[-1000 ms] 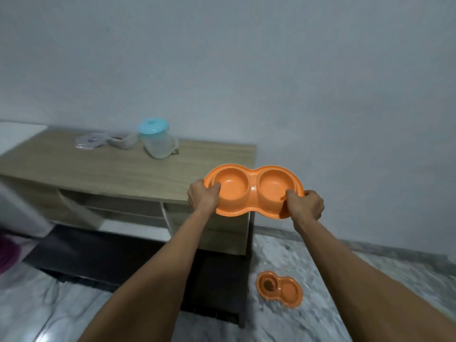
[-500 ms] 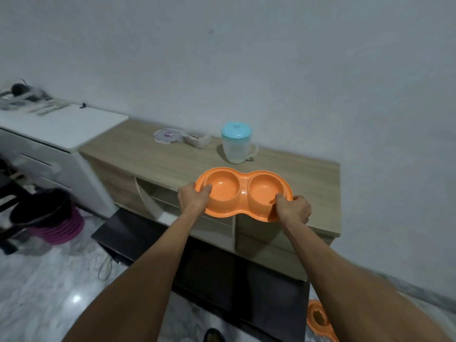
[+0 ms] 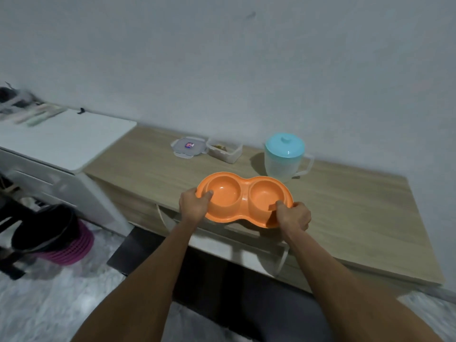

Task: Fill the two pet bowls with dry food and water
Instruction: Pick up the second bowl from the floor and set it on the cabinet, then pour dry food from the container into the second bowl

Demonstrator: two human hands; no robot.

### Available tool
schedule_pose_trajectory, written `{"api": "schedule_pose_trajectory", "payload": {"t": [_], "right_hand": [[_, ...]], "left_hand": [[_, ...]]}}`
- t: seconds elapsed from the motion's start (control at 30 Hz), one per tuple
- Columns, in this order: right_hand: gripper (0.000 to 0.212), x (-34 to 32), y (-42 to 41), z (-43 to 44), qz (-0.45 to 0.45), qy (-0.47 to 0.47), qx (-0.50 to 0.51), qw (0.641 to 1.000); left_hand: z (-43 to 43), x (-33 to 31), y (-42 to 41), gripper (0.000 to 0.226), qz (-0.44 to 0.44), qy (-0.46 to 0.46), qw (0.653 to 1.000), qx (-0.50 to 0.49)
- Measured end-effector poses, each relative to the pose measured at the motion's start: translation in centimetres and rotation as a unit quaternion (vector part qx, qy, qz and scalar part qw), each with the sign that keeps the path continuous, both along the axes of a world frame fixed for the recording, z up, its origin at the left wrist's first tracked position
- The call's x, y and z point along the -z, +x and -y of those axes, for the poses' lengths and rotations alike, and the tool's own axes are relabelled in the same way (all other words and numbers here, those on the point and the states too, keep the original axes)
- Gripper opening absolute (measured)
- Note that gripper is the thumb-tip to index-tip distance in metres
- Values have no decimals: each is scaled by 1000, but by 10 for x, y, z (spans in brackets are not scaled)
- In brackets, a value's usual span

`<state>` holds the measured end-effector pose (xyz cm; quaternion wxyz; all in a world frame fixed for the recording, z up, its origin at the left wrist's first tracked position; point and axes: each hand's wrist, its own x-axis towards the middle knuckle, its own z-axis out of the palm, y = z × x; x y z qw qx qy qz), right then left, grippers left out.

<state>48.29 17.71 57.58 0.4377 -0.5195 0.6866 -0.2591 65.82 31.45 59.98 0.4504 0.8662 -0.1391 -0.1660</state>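
Observation:
An orange double pet bowl (image 3: 243, 197) with two empty round wells hangs over the front edge of a wooden cabinet top (image 3: 345, 213). My left hand (image 3: 193, 206) grips its left rim, thumb inside the well. My right hand (image 3: 293, 215) grips the right rim the same way. Behind the bowl stands a clear pitcher with a light blue lid (image 3: 285, 156). An open clear container with dry food (image 3: 224, 149) sits to the pitcher's left, its lid (image 3: 188, 146) lying beside it.
A white cabinet (image 3: 64, 141) adjoins the wooden one on the left, with blurred items at its far end. A black and pink basket (image 3: 54, 238) stands on the marble floor at left. A grey wall runs behind everything.
I have come closer to the wooden cabinet and the view has swung right and down. The bowl has moved forward over the cabinet's front edge, both hands keeping their grip.

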Motion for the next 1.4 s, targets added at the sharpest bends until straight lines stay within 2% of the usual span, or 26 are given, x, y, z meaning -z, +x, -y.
{"api": "schedule_pose_trajectory", "payload": {"t": [0.3,0.53,1.0,1.13,1.2,1.27,1.33,1.4], "right_hand": [[51,28,104,6,-27,13,41,999],[53,41,161,3,-74,16,72,995],[53,53,179,-2,-139,26,73,987],[65,44,181,1,-169,47,74,982],[63,33,187,2,-223,8,73,972],[56,23,198,7,-266,-71,57,960],[51,13,212,20,-258,-135,21,956],[48,8,231,42,-206,-144,-18,968]], "left_hand": [[22,36,120,54,-9,56,997,53],[31,49,188,55,-2,89,989,121],[28,61,216,62,43,127,967,215],[28,59,213,53,27,103,967,230],[26,56,211,50,23,85,967,240],[21,58,212,57,50,78,962,258],[16,65,213,67,71,76,956,276],[13,72,213,79,80,72,951,289]]}}
